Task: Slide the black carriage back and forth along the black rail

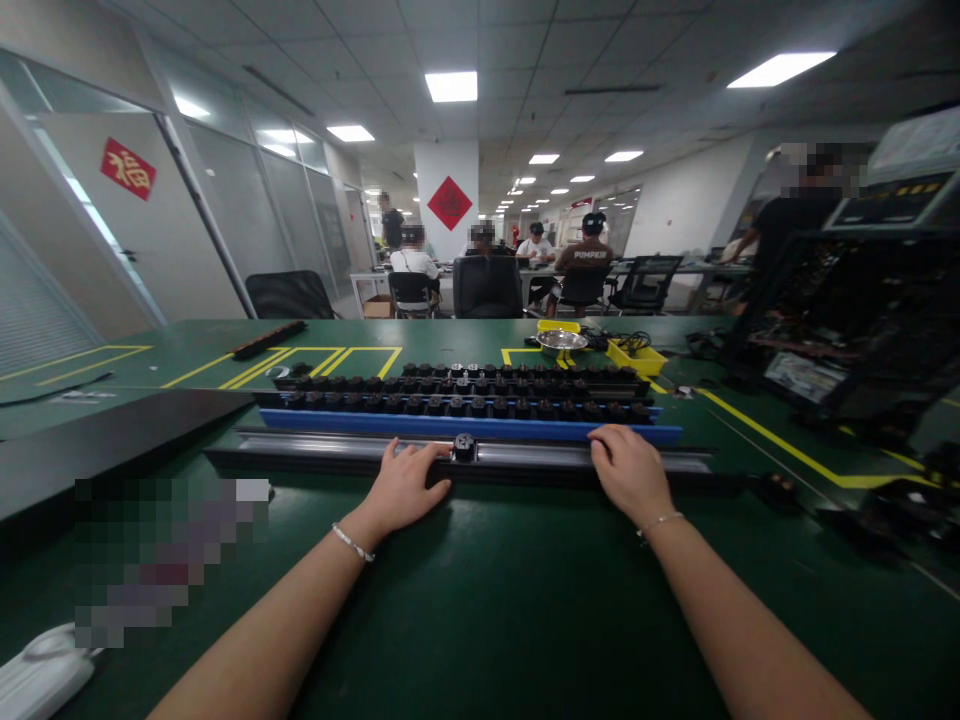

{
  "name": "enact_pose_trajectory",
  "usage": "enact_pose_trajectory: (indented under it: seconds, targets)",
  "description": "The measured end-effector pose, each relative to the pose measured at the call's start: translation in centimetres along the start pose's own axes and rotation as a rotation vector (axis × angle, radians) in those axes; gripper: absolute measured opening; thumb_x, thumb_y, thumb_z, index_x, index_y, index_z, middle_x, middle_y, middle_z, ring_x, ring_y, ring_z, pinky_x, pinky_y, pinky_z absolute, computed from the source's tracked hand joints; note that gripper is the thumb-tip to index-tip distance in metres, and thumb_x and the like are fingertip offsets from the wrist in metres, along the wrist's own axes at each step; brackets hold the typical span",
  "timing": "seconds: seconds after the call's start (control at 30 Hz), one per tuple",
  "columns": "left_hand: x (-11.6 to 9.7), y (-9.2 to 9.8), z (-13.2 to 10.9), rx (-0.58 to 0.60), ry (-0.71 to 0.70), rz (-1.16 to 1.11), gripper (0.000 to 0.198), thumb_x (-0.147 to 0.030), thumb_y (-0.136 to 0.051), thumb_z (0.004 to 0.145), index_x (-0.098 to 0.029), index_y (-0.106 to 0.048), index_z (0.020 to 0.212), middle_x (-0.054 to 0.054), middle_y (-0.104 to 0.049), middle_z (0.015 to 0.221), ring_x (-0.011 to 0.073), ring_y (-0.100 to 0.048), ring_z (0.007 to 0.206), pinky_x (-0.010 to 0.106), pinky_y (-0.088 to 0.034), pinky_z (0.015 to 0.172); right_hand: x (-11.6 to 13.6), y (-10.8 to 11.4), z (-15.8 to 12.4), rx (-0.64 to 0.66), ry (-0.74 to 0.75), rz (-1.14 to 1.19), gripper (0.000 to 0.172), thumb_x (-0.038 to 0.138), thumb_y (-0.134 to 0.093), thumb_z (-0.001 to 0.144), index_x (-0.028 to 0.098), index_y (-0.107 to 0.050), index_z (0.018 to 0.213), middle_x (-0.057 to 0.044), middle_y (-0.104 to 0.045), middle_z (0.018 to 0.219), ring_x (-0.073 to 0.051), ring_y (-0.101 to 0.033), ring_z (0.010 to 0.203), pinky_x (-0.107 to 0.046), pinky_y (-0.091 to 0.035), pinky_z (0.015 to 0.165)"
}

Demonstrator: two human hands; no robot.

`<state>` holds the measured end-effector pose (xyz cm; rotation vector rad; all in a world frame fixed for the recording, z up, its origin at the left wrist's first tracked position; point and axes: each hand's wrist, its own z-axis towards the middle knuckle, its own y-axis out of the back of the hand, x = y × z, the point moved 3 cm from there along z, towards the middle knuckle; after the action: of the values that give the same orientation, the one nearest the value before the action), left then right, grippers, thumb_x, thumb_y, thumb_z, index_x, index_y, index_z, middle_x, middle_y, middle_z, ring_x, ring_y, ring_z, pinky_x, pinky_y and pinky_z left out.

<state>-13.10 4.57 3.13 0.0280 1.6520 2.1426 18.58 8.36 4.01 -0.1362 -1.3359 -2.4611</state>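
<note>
A long dark rail [300,450] with a shiny channel lies crosswise in front of me. One small black module [464,448] sits in its channel near the middle. My left hand [409,485] rests on the rail just left of the module, fingers apart, index fingertip close to it. Farther right, my right hand [631,470] lies on the rail, fingers bent over its far edge; what is under them is hidden. Behind the rail runs a blue strip [480,424], then rows of black modules [457,405].
Beyond the rows stand a metal bowl [561,342] and a yellow tray [637,360] with cables. Dark equipment [817,320] fills the right side. A grey panel [97,450] and a white object [49,672] lie at left. Several people are in the background.
</note>
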Motion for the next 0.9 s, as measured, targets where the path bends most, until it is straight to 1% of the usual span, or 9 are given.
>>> enact_pose_trajectory:
  seconds: [0.17,0.23,0.3,0.37,0.47,0.6,0.9]
  targets:
    - [-0.1,-0.1,0.0,-0.013,-0.001,0.026,0.039,-0.036,-0.052,0.078,-0.031,-0.048,0.116,0.0,-0.065,0.105,0.0242,-0.055,0.101,0.059,-0.011,0.106,6.9,-1.5,-0.9,0.206,0.23,0.119,0.034,0.031,-0.035,0.087,0.019,-0.06,0.106,-0.007,-0.06,0.112,-0.019,-0.051,0.102,-0.034,-0.036,0.089]
    - [-0.2,-0.1,0.0,-0.015,-0.002,0.037,0.041,-0.036,-0.053,0.077,-0.032,-0.048,0.117,0.0,-0.065,0.106,0.0245,-0.055,0.101,0.06,-0.011,0.106,8.8,-1.9,-1.4,0.248,0.309,0.139,0.036,0.033,-0.035,0.088,0.02,-0.058,0.112,-0.007,-0.058,0.117,-0.019,-0.049,0.108,-0.035,-0.034,0.094]
    - [-0.3,-0.1,0.0,-0.018,-0.006,0.042,0.044,-0.036,-0.054,0.076,-0.032,-0.047,0.12,0.0,-0.064,0.108,0.0247,-0.055,0.101,0.06,-0.01,0.105,9.9,-2.3,-1.9,0.285,0.35,0.153,0.039,0.034,-0.035,0.088,0.021,-0.055,0.119,-0.007,-0.056,0.122,-0.019,-0.047,0.112,-0.036,-0.032,0.096]
    - [-0.5,-0.1,0.0,-0.019,-0.011,0.046,0.047,-0.036,-0.055,0.076,-0.032,-0.046,0.121,0.0,-0.064,0.109,0.0249,-0.055,0.1,0.061,-0.009,0.105,10.3,-2.6,-2.2,0.323,0.367,0.148,0.041,0.036,-0.036,0.088,0.023,-0.051,0.124,-0.007,-0.055,0.124,-0.019,-0.046,0.113,-0.039,-0.03,0.098]
    - [-0.6,0.0,0.0,-0.013,-0.009,0.053,0.048,-0.037,-0.055,0.076,-0.032,-0.046,0.122,0.001,-0.065,0.104,0.0255,-0.055,0.099,0.062,-0.008,0.105,10.2,-2.9,-2.5,0.366,0.375,0.117,0.043,0.037,-0.038,0.087,0.028,-0.048,0.128,-0.005,-0.055,0.124,-0.02,-0.046,0.114,-0.044,-0.026,0.101]
    - [-0.6,0.1,-0.1,-0.008,-0.014,0.056,0.049,-0.037,-0.055,0.075,-0.033,-0.045,0.123,0.001,-0.065,0.103,0.0258,-0.054,0.099,0.063,-0.007,0.105,10.3,-3.1,-2.5,0.376,0.369,0.094,0.043,0.035,-0.039,0.086,0.032,-0.048,0.128,-0.004,-0.056,0.123,-0.02,-0.046,0.114,-0.047,-0.022,0.102]
    - [-0.6,-0.2,-0.1,-0.008,-0.023,0.088,0.05,-0.039,-0.057,0.074,-0.031,-0.046,0.122,0.002,-0.065,0.102,0.0268,-0.053,0.101,0.064,-0.007,0.104,10.7,-3.1,-2.6,0.391,0.326,0.091,0.049,0.028,-0.045,0.08,0.032,-0.047,0.128,-0.004,-0.055,0.125,-0.02,-0.045,0.115,-0.048,-0.017,0.105]
